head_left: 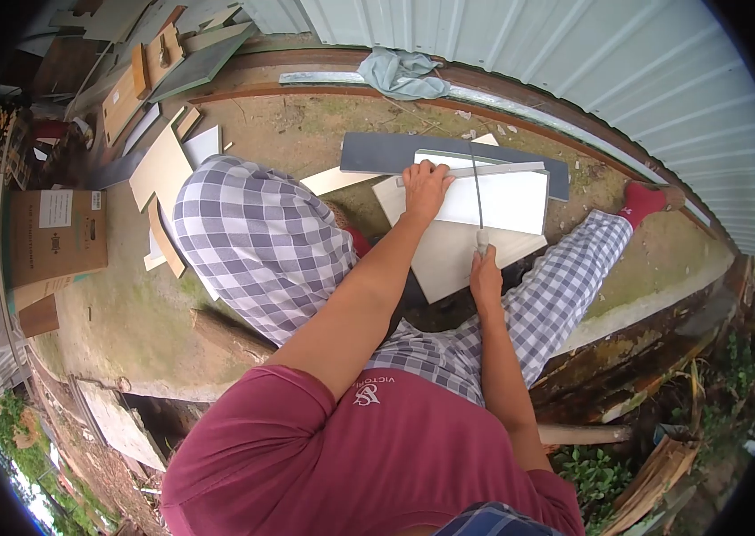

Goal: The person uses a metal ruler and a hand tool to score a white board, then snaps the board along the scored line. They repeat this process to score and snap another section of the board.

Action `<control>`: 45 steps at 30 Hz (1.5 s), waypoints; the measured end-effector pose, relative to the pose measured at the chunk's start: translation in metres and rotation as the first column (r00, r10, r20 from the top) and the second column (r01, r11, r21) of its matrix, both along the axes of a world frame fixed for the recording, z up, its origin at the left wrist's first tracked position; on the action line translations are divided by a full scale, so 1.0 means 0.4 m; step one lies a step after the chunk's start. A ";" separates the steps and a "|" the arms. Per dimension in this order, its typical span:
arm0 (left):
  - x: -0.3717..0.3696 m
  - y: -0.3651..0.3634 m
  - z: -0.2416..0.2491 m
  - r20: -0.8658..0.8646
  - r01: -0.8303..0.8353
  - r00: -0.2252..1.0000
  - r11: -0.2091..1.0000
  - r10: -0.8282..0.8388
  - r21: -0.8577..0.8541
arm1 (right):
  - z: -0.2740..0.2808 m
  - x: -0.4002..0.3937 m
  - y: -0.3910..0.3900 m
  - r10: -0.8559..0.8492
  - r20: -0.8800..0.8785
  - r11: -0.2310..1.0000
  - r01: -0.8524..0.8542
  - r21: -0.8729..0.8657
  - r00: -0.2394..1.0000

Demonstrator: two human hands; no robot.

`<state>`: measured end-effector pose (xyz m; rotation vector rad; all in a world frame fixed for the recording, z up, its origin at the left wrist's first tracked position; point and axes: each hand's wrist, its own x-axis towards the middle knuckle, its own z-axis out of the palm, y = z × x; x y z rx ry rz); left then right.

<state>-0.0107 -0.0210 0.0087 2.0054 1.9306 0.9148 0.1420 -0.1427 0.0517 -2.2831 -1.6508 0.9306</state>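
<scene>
My left hand (pixel 427 189) grips the upper left part of a white board (pixel 498 201), its fingers curled over the raised grey edge. My right hand (pixel 486 275) is closed around the pale handle (pixel 482 239) of what looks like a handsaw. Its thin blade (pixel 477 183) points away from me and crosses the white board and its far edge; the teeth are too small to make out. Beneath the white board lie a pale beige board (pixel 440 263) and, farther off, a long dark grey board (pixel 373 154).
Several offcuts (pixel 163 165) lie to the left, beside my bent knee. A cardboard box (pixel 58 234) stands farther left. Along the back runs a corrugated metal wall (pixel 565 71), with a crumpled cloth (pixel 402 73) at its foot. The concrete slab (pixel 641 290) drops off on the near right side.
</scene>
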 end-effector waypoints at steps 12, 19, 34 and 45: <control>-0.007 -0.002 -0.008 0.017 0.019 1.000 1.000 -0.019 0.019 | -0.007 -0.015 0.068 0.017 0.025 1.000 -0.017 -0.004 1.000; 0.005 0.008 0.000 -0.004 -0.031 1.000 0.999 0.031 -0.010 | -0.025 -0.011 0.057 -0.022 -0.011 1.000 0.022 0.017 1.000; -0.006 -0.004 -0.003 0.003 0.033 0.999 0.999 -0.033 0.004 | -0.006 -0.013 0.083 0.009 0.019 1.000 -0.009 -0.011 1.000; -0.005 -0.008 0.000 -0.005 0.063 0.998 0.998 -0.064 -0.017 | -0.010 -0.009 0.037 -0.016 -0.026 1.000 0.016 0.004 1.000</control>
